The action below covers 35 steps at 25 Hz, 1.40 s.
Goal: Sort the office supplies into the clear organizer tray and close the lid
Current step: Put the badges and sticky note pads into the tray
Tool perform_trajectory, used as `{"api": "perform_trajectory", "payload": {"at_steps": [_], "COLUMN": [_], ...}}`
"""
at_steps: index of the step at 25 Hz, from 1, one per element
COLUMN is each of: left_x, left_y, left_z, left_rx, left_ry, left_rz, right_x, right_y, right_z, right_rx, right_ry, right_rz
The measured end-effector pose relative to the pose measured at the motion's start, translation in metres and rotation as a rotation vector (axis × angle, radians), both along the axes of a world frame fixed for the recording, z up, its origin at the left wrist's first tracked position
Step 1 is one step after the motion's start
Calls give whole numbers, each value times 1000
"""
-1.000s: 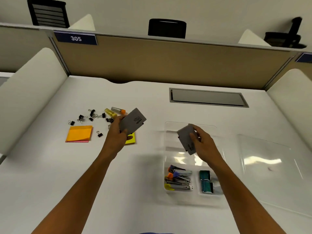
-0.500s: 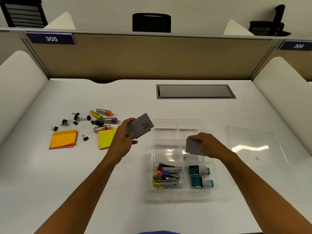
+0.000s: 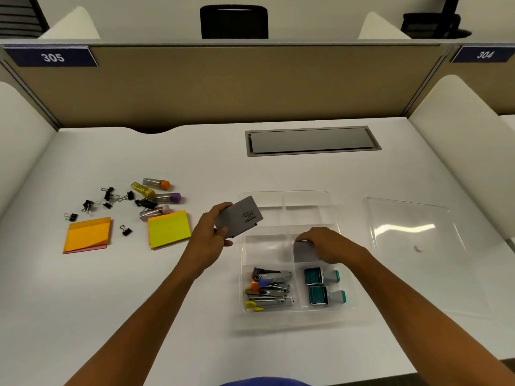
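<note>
Right hand pinching grey box inside organizer tray middle-right compartment; left hand grips second grey box just left of tray.

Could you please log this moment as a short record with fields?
left hand: left hand holds a grey box beside the tray
right hand: right hand sets a second grey box into a middle-right compartment
tray: clear organizer tray, open; staplers front-left, stamps front-right
lid: clear lid lies right of the tray
still on desk: binder clips, tubes, sticky notes
</note>
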<state>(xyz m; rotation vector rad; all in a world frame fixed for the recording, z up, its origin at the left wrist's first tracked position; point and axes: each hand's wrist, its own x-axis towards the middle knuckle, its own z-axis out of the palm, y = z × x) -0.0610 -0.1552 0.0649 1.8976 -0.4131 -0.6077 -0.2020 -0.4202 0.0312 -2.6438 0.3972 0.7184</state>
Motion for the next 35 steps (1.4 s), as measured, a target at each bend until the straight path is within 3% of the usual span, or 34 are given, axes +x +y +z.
{"api": "perform_trajectory", "payload": {"at_steps": [6, 13, 19, 24, 30, 35], "left_x": [-9, -29, -48, -51, -35, -31], "left_y": [-19, -52, -75, -78, -54, -44], "left_z": [-1, 5, 6, 4, -2, -4], "left_rx": [1, 27, 51, 62, 41, 56], "left_ry": [34, 28, 14, 43, 42, 50], "left_rz": [-63, -193, -298, -268, -114, -80], "right_x": [-3, -9, -21, -30, -40, -32], "right_y": [0, 14, 16, 6, -21, -11], "right_z": [4, 43, 53, 50, 44, 24], "right_rx": [13, 457, 555, 497, 106, 29], "right_ry": [-91, -498, -512, -486, -384, -230], "right_rz": [-81, -517, -596, -600, -608, -532]}}
